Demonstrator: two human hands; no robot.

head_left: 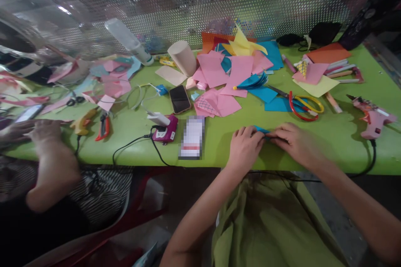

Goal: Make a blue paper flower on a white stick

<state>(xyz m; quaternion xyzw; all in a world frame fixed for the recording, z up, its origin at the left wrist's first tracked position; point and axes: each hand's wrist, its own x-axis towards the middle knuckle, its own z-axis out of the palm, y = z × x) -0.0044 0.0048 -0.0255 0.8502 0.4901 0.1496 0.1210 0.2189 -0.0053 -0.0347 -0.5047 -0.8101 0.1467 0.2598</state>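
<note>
Between my two hands, near the table's front edge, is a small piece of blue paper, mostly covered by my fingers. My left hand is closed over its left end, fingertips pressed down by the table. The right end is pinched in the fingers of my right hand. Just beyond them lie scissors with red and yellow handles, beside flat blue paper sheets. A fanned, folded blue paper piece with a yellow tip rests on the paper pile.
Pink paper sheets heap at the back. A pink glue gun lies right, its cord hanging over the edge. Left are a phone, a lit phone and a purple power adapter. A co-worker's hands are at far left.
</note>
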